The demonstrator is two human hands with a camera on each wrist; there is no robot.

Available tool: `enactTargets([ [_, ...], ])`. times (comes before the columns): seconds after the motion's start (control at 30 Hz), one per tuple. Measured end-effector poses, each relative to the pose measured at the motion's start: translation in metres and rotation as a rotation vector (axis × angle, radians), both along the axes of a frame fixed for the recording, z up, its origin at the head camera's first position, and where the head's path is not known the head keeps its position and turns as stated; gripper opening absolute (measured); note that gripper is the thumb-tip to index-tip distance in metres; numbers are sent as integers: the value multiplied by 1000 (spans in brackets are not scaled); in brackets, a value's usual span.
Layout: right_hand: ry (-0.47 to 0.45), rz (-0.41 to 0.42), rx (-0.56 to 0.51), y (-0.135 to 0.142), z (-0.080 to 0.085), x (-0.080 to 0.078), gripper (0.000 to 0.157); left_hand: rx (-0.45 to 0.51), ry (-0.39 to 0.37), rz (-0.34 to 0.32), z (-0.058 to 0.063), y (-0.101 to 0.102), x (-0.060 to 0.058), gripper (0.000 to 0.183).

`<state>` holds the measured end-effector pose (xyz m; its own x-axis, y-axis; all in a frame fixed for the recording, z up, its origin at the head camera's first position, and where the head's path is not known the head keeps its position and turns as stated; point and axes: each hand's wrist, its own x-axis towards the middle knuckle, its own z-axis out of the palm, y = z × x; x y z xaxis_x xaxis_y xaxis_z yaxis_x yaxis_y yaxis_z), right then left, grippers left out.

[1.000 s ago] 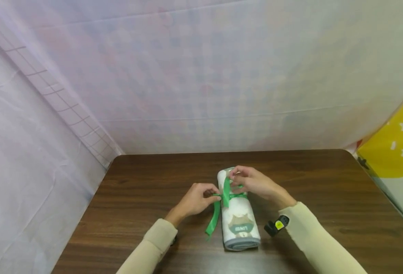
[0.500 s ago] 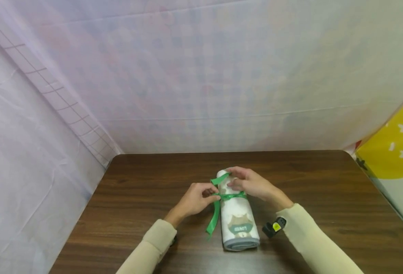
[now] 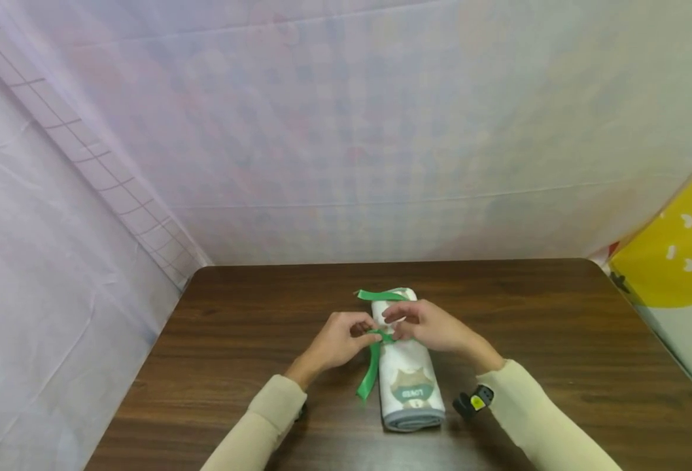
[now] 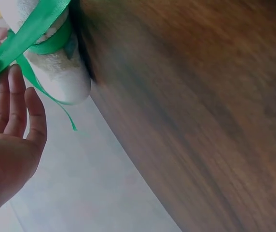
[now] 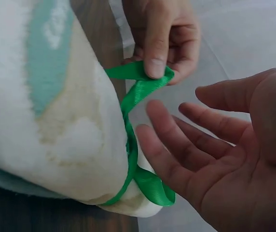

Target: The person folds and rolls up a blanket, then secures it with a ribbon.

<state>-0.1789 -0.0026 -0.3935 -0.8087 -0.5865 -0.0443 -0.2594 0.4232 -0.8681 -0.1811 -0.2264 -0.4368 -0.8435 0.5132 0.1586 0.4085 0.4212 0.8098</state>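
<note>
A rolled white towel (image 3: 407,363) with grey edging and a patch reading "LOVED" lies lengthwise on the table. A green satin ribbon (image 5: 145,89) goes round it. My left hand (image 3: 337,340) pinches a folded part of this ribbon between thumb and fingers, at the towel's left side. One tail hangs down beside the towel below that hand; another tail crosses its far end. My right hand (image 3: 437,326) is over the towel's right side. In the right wrist view its fingers (image 5: 169,154) are spread and relaxed, right beside the ribbon, with nothing between them.
The brown wooden table (image 3: 252,294) carries the towel near its middle. Pale patterned cloth (image 3: 346,144) hangs behind the table's back edge and along the left. A yellow printed shape (image 3: 670,248) shows at the right. A black wrist device (image 3: 473,401) is on the right sleeve.
The ribbon tail at the right fingers has swung left and now lies across the towel's far end. My right hand has let it go and come nearer the left hand, which keeps its pinch.
</note>
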Motion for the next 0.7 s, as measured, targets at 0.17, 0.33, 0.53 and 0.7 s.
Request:
enactTargets([
  [0.17,142,-9,53,0,-6,6,27,9,22,6,0,3,-1,5],
  [0.33,242,-63,79,-9,-14,12,29,3,66,46,3,7,-3,5],
  [0.53,329,-193,66,-21,-23,15,34,1,91,90,5,12,-2,7],
  [0.7,362,-257,74,-28,-26,17,35,-15,85,117,6,16,-2,7],
])
